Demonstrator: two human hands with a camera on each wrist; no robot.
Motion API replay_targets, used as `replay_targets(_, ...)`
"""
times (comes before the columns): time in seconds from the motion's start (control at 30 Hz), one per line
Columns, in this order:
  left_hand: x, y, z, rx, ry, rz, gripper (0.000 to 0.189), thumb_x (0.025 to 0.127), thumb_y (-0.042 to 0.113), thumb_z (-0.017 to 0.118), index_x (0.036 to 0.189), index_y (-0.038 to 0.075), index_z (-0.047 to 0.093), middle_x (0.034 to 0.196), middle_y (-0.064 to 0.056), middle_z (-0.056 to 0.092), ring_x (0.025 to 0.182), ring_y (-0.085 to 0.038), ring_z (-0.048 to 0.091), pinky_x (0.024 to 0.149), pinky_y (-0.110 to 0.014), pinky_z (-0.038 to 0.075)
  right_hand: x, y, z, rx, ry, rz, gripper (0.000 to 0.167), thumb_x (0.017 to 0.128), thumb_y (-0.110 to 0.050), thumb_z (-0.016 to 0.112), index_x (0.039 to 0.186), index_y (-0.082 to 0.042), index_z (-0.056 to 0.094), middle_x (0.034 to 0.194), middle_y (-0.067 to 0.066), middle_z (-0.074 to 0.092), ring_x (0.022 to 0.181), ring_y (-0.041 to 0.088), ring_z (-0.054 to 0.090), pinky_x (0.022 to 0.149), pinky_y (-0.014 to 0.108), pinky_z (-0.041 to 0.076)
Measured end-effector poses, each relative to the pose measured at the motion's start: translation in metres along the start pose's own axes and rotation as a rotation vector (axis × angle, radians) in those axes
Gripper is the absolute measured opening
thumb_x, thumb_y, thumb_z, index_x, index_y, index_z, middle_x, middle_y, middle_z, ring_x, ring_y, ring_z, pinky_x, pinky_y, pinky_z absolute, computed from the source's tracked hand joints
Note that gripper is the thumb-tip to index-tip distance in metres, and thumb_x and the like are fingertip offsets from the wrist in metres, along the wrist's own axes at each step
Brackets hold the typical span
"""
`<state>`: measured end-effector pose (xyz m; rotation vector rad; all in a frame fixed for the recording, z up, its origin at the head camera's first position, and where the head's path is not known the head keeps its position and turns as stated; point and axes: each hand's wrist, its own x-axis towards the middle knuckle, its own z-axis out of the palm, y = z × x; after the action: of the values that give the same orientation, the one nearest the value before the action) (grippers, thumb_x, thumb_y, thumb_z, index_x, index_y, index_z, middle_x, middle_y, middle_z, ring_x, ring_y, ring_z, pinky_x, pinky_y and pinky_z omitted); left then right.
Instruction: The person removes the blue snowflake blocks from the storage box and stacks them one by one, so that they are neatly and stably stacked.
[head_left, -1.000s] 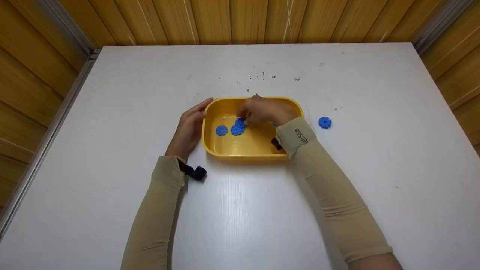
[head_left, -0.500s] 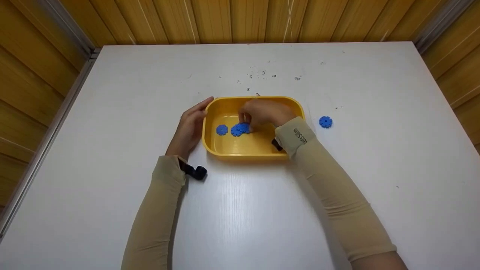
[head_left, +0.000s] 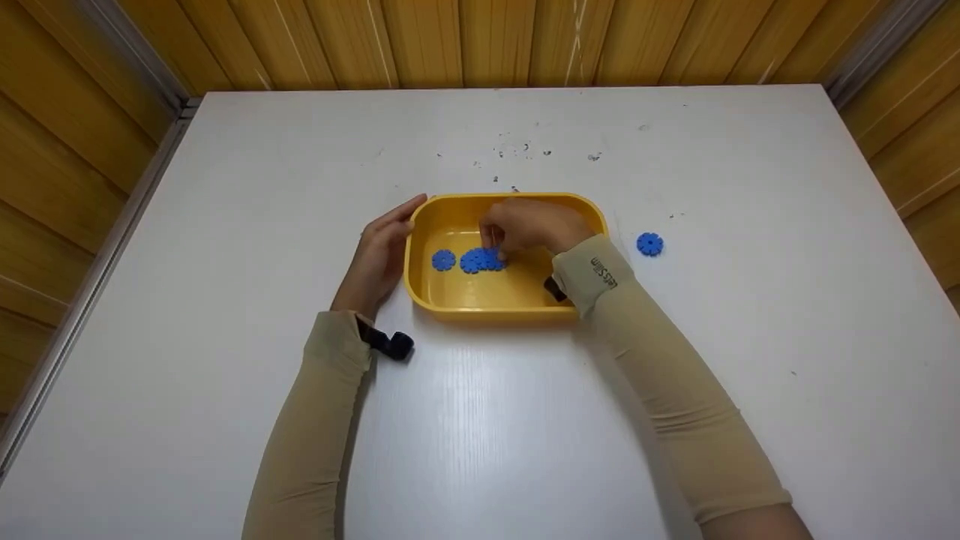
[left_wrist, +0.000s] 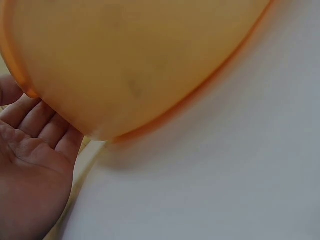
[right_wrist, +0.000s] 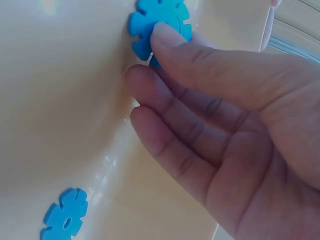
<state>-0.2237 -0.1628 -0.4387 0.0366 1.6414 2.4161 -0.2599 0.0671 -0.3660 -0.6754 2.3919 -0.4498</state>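
My left hand (head_left: 379, 259) rests against the left wall of a yellow plastic tray (head_left: 499, 310), fingers extended along its outside and thumb touching near the rim. The left wrist view shows the left palm (left_wrist: 35, 175) facing the tray's wall. Inside the tray my right hand (head_left: 529, 223) pinches a blue notched snowflake disc (right_wrist: 145, 25) between thumb and forefinger, low over the floor. In the head view it meets overlapping blue discs (head_left: 471, 261). One disc (head_left: 444, 260) lies separately to their left. Another disc (right_wrist: 67, 220) shows at the bottom of the right wrist view.
One more blue disc (head_left: 650, 244) lies on the white table (head_left: 465, 435), right of the tray. Wood-patterned panels (head_left: 495, 45) stand behind the far edge. Dark scuffs mark the tabletop beyond the tray.
My right hand has lowered slightly toward the tray floor, and the discs under its fingers have spread into a row reaching farther right. The left hand and tray stay in place.
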Motion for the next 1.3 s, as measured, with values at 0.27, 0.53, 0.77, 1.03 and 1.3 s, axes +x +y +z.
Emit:
replay_targets(0.27, 0.001, 0.0, 0.0, -0.004, 0.003, -0.001, 0.048, 0.095, 0.003, 0.041, 0.143, 0.004, 0.044, 0.148, -0.003, 0.046, 0.137, -0.015, 0.042, 0.116, -0.032, 0.032, -0.002, 0.002, -0.002, 0.035, 0.001, -0.012, 0.005, 0.091, -0.008, 0.062, 0.095, -0.01, 0.066, 0.09, 0.006, 0.058, 0.083, 0.022, 0.053, 0.073, 0.026, 0.049)
replay_targets(0.53, 0.001, 0.0, 0.0, 0.003, 0.004, 0.001, 0.047, 0.095, 0.004, 0.041, 0.141, 0.006, 0.047, 0.147, -0.003, 0.047, 0.137, -0.015, 0.042, 0.116, -0.033, 0.032, -0.007, 0.004, -0.008, -0.015, 0.01, -0.036, 0.011, 0.092, -0.008, 0.06, 0.099, -0.011, 0.069, 0.096, 0.007, 0.061, 0.085, 0.022, 0.052, 0.076, 0.027, 0.047)
replay_targets(0.77, -0.001, 0.0, 0.0, 0.004, -0.005, 0.006, 0.047, 0.095, 0.004, 0.041, 0.142, 0.005, 0.045, 0.148, -0.003, 0.046, 0.137, -0.016, 0.042, 0.116, -0.033, 0.032, -0.017, 0.004, -0.016, -0.031, 0.023, -0.013, 0.011, 0.093, -0.008, 0.058, 0.097, -0.012, 0.066, 0.091, 0.005, 0.059, 0.081, 0.021, 0.051, 0.072, 0.03, 0.043)
replay_targets(1.03, -0.002, 0.0, -0.002, 0.002, -0.019, 0.011, 0.048, 0.096, 0.003, 0.041, 0.144, 0.004, 0.043, 0.148, -0.003, 0.046, 0.136, -0.016, 0.043, 0.114, -0.031, 0.035, -0.031, 0.009, -0.029, -0.028, 0.057, -0.06, 0.009, 0.094, -0.009, 0.058, 0.099, -0.011, 0.066, 0.093, 0.006, 0.065, 0.083, 0.021, 0.054, 0.076, 0.029, 0.046)
replay_targets(1.3, -0.003, 0.002, -0.003, -0.007, -0.023, 0.009, 0.048, 0.096, 0.003, 0.04, 0.144, 0.004, 0.042, 0.148, -0.003, 0.046, 0.136, -0.017, 0.043, 0.115, -0.032, 0.034, -0.044, 0.017, -0.041, 0.006, 0.085, -0.064, 0.012, 0.094, -0.007, 0.056, 0.103, -0.007, 0.064, 0.1, 0.008, 0.066, 0.09, 0.027, 0.059, 0.086, 0.032, 0.05)
